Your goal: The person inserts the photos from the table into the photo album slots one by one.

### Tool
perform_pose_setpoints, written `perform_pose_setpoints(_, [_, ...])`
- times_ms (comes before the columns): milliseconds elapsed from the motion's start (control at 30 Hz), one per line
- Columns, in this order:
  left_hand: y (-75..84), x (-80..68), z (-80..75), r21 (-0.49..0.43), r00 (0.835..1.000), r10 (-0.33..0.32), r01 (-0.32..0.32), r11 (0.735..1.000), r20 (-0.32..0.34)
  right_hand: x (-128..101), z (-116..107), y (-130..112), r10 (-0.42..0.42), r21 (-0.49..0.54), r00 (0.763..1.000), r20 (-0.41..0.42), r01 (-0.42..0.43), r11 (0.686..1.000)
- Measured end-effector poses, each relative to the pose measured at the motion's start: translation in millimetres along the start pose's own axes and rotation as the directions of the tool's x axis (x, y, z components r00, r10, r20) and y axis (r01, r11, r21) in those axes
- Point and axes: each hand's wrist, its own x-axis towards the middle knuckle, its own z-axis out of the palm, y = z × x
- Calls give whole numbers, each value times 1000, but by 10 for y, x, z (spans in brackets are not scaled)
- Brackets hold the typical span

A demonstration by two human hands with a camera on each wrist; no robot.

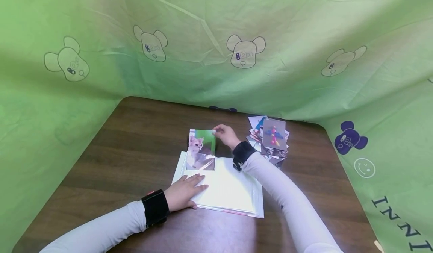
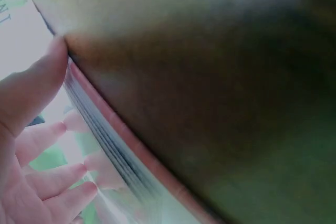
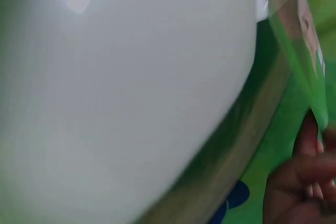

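Observation:
An open photo album [image 1: 230,185] with white pages lies on the table. A kitten photo [image 1: 203,144] with a green background overlaps its upper left page, the lower part under a glossy clear sleeve and the upper part sticking out past the album's far edge. My right hand [image 1: 226,135] pinches the photo's upper right corner between thumb and fingers; the right wrist view shows the same grip at the photo's edge. My left hand [image 1: 184,192] rests on the album's left page with fingers spread. In the left wrist view, its thumb [image 2: 37,85] lies at the album's edge.
A loose pile of photos [image 1: 274,136] lies to the right beyond the album, the top one showing a colourful balloon-like figure. The brown wooden table [image 1: 111,162] is enclosed by a green printed cloth [image 1: 196,80] at the back and sides.

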Motion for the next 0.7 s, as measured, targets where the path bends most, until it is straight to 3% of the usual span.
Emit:
perform_pose_setpoints(67, [2,-5,10,19,1000,12,-12,1000,-10,-5,-2,-6,7,-38,1000,0,-7,999])
perform_pose_setpoints(267, [-2,-17,20,36,1000,24,-24,999,-17,-63,19,3,81,-54,972,219,-71,996])
perform_pose_setpoints(467, [1,-30,7,26,1000,16,-16,1000,-2,-44,49,15,80,-45,960,267,-71,996])
perform_pose_setpoints(700, [-20,-37,29,-43,1000,19,-19,999,14,-100,85,-27,117,-160,891,439,-51,986])
